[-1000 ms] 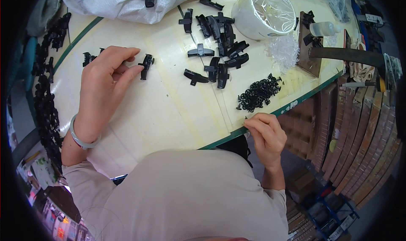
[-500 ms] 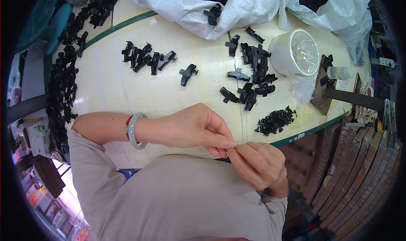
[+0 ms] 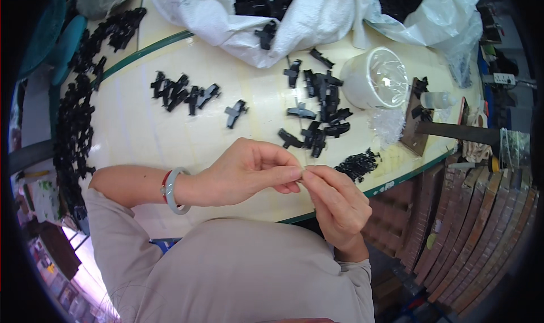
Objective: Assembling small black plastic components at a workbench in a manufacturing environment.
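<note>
Above the table's near edge, the fingertips of both hands meet. My left hand (image 3: 249, 171), a pale bangle and a red band on its wrist, has thumb and index finger pinched. My right hand (image 3: 339, 203) pinches against the same spot. Whatever lies between the fingertips is too small and covered to make out. Just beyond my right hand is a heap of tiny black parts (image 3: 358, 165). Farther off lies a cluster of black plastic cross-shaped pieces (image 3: 326, 96), and a single black piece (image 3: 235, 114) sits apart, beyond my left hand.
Black parts line the table's left side (image 3: 73, 133). A white sack (image 3: 323, 23) and a clear plastic bag (image 3: 436, 23) hold more at the back. On the right stand a white tub (image 3: 362, 79), a small bottle (image 3: 436, 100) and a metal arm on a plate (image 3: 453, 129).
The view has shifted, so the table's things appear lower and farther left. My joined hands have moved up and away from my body, still pinched together.
</note>
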{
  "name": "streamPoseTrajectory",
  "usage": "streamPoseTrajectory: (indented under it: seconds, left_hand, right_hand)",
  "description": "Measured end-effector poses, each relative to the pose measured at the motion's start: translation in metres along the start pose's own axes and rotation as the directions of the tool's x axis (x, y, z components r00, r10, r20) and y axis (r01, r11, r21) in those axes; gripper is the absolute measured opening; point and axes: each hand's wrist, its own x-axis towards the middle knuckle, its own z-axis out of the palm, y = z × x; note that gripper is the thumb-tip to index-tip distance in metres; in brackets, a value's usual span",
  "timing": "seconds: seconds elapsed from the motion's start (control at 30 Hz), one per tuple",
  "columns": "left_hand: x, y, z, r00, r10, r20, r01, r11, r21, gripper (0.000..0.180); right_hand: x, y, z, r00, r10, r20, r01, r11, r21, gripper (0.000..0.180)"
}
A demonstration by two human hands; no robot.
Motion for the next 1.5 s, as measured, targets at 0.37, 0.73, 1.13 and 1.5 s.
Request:
streamPoseTrajectory:
  seconds: [0.37,0.73,1.13,1.5]
  left_hand:
    - [0.011,0.017,-0.006,0.696,0.662,0.278,-0.34,-0.037,0.94,0.029]
    - [0.02,0.005,-0.015,0.643,0.611,0.461,-0.385,-0.263,0.885,0.023]
    - [0.012,0.022,-0.015,0.971,0.199,0.134,-0.236,0.895,0.38,0.016]
    - [0.015,0.032,-0.015,1.0,0.008,0.029,-0.014,0.981,0.194,0.027]
  right_hand:
    - [0.052,0.035,-0.064,0.99,-0.057,-0.128,0.004,0.924,-0.382,0.023]
    - [0.095,0.083,-0.08,0.992,-0.074,0.106,0.12,0.834,-0.538,0.016]
    - [0.085,0.071,-0.088,0.981,0.187,0.05,-0.182,0.98,-0.08,0.018]
    - [0.034,0.028,-0.038,0.937,0.35,-0.017,-0.33,0.898,0.293,0.024]
